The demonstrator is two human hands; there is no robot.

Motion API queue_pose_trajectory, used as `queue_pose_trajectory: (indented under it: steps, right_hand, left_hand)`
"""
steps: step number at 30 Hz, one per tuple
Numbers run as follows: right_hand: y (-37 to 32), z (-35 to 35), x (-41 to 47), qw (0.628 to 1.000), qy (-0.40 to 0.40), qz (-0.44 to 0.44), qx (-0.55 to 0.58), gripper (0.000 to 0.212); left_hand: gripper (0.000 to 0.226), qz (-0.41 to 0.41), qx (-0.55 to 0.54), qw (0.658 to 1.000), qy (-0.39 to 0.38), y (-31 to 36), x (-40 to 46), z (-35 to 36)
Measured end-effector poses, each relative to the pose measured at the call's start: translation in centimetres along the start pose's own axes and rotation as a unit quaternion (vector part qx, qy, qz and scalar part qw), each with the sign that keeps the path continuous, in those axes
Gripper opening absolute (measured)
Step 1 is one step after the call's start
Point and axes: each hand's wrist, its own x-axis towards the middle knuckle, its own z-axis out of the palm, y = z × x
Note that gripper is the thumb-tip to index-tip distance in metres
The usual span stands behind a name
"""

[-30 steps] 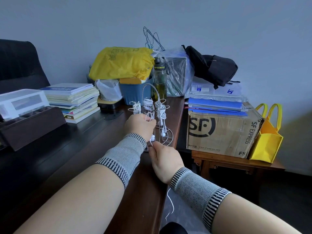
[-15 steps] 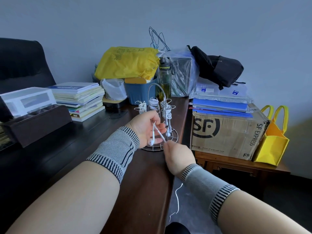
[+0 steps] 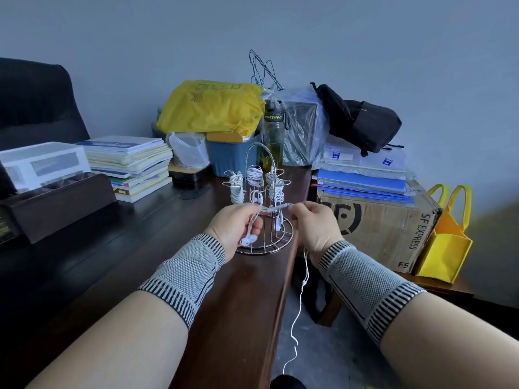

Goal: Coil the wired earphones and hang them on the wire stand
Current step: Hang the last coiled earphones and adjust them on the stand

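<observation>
While the dark wooden desk point(image 3: 118, 265) carries the wire stand point(image 3: 264, 220) near its right edge, three coiled sets already hanging on it, both hands work just before it. Left hand point(image 3: 234, 227) curls round the earphones point(image 3: 276, 208), buds dangling below; right hand point(image 3: 316, 226) pinches the cable, stretched level between them, its tail trailing floorward.

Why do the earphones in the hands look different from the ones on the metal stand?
The earphones in the hands are loose: their cord stretches between the left hand and right hand, and the rest dangles off the desk edge. The earphones on the stand are wound into tight bundles. The held pair touches no hook; the wound ones hang from the wire stand. Both are white.
</observation>
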Motion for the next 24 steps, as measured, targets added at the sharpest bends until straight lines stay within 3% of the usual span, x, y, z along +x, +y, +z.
queue_pose_trajectory:
  steps: [4, 8, 10, 15, 24]
  right_hand:
    - [-2.0, -0.2, 0.6, 0.990, -0.008, 0.061, 0.123, 0.028]
    - [-3.5, -0.2, 1.6, 0.991, 0.003, 0.060, 0.121, 0.029]
    - [-4.0, -0.2, 2.0, 0.995, -0.001, 0.038, 0.089, 0.030]
    - [-3.9, 0.3, 3.0, 0.997, -0.007, -0.042, -0.064, 0.028]
    - [-6.8, 1.5, 2.8, 0.933, -0.045, -0.191, -0.302, 0.031]
  left_hand:
    - [0.025, 0.098, 0.109, 0.987, 0.062, -1.1, 1.1, -0.5]
    - [0.015, 0.142, 0.170, 0.962, 0.159, -1.8, 1.6, -0.1]
    - [0.017, 0.152, 0.174, 0.958, 0.172, -1.9, 1.4, 0.4]
    - [0.021, 0.135, 0.134, 0.974, 0.122, -2.6, 1.5, 1.1]
    - [0.017, 0.117, 0.064, 0.978, 0.158, -2.5, -1.5, 1.2]
